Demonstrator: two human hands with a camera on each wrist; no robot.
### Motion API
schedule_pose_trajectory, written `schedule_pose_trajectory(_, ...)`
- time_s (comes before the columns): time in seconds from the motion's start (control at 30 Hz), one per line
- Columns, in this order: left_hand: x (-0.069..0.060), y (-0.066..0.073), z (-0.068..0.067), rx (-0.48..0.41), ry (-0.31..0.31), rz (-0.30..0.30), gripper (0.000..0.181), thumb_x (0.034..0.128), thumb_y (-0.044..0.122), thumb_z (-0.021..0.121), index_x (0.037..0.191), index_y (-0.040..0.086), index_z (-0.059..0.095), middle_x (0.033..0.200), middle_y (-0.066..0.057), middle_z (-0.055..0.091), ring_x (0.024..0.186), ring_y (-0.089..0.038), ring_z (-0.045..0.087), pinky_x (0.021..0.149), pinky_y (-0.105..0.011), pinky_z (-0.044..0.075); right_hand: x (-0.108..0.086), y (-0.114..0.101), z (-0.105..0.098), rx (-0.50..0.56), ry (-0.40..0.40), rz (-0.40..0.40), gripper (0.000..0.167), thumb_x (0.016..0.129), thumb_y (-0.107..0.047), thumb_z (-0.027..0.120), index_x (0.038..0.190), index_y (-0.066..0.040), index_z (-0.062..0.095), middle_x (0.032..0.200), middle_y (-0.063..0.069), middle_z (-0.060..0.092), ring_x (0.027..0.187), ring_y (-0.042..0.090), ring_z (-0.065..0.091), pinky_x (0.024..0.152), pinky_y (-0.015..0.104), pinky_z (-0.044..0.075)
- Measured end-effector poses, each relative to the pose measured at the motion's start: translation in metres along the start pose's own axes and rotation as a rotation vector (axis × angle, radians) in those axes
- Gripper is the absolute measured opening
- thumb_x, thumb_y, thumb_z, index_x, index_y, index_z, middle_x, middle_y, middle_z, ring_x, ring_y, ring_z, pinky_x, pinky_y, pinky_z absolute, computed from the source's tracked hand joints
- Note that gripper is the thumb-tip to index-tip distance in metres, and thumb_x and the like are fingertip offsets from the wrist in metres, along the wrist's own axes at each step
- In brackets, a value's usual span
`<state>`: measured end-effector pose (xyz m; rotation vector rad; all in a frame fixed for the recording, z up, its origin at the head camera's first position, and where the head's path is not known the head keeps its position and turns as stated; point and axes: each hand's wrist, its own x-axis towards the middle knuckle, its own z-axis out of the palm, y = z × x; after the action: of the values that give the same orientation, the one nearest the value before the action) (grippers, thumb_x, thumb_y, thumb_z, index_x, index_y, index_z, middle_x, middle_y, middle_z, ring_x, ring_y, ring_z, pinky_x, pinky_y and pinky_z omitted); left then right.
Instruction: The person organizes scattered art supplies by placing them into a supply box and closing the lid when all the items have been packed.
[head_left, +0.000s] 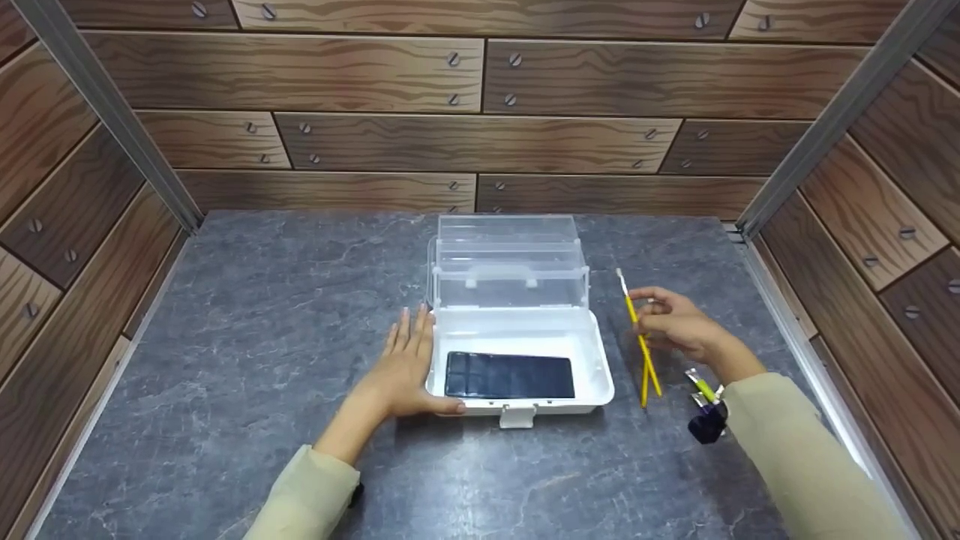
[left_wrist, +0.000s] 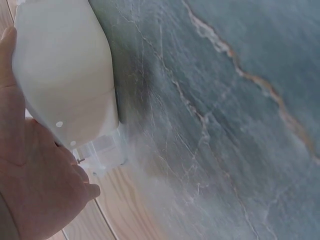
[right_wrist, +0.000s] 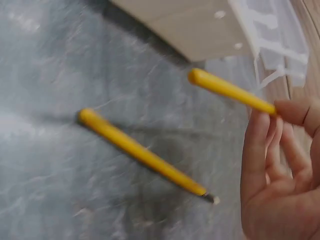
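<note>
Between thumb and fingertips, my right hand point(head_left: 679, 326) pinches a yellow-handled paintbrush point(head_left: 651, 367), tilted above the table to the right of the box. A second yellow paintbrush point(right_wrist: 145, 152) lies on the table below it, as the right wrist view shows. My left hand point(head_left: 401, 375) rests against the left side of a white plastic box point(head_left: 604, 360). Its fingers are straight along the wall and the thumb lies at the front rim. Inside the box is a flat black rectangular object point(head_left: 510, 375) resembling a phone. The box's clear lid point(head_left: 506, 259) stands raised at the back.
Near the right sleeve lies a cluster of small items point(head_left: 706, 409), dark and yellow-green, partly hidden by the sleeve. A white latch point(head_left: 517, 417) hangs from the box front. Wood-patterned walls point(head_left: 480, 142) enclose the grey marbled table point(head_left: 292, 300) at the back and sides.
</note>
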<state>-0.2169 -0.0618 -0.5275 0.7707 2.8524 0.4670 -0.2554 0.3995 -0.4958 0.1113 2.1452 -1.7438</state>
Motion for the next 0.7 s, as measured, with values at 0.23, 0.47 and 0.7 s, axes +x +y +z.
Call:
schedule_pose_trajectory(0.23, 0.0, 0.001, 0.001, -0.016, -0.006, -0.018, 0.15, 0.0598, 0.093, 0.06, 0.158, 0.002, -0.007, 0.165, -0.016, -0.018, 0.152, -0.041, -0.011, 0.125, -0.05, 0.001, 0.0, -0.027, 0.01, -0.017, -0.127, -0.046, 0.055, 0.083, 0.008, 0.061, 0.132, -0.015, 0.052, 0.097, 0.002, 0.056, 0.073, 0.012, 0.059, 0.065, 0.029, 0.055)
schedule_pose_trajectory(0.47, 0.0, 0.001, -0.001, -0.011, -0.009, -0.024, 0.149, 0.0604, 0.091, 0.063, 0.158, 0.002, -0.006, 0.165, -0.016, -0.017, 0.152, -0.041, -0.011, 0.125, -0.05, 0.001, 0.0, -0.048, 0.015, -0.006, -0.183, -0.088, 0.055, 0.082, 0.011, 0.06, 0.13, -0.015, 0.053, 0.103, 0.006, 0.053, 0.071, 0.012, 0.059, 0.058, 0.023, 0.051)
schedule_pose_trajectory(0.7, 0.0, 0.002, -0.001, -0.015, -0.012, -0.016, 0.148, 0.0614, 0.09, 0.063, 0.159, 0.002, -0.007, 0.165, -0.017, -0.016, 0.151, -0.04, -0.015, 0.125, -0.051, 0.001, 0.003, -0.062, 0.019, -0.002, -0.218, -0.114, 0.058, 0.083, 0.012, 0.058, 0.136, -0.008, 0.049, 0.101, 0.006, 0.053, 0.066, 0.011, 0.053, 0.054, 0.021, 0.045)
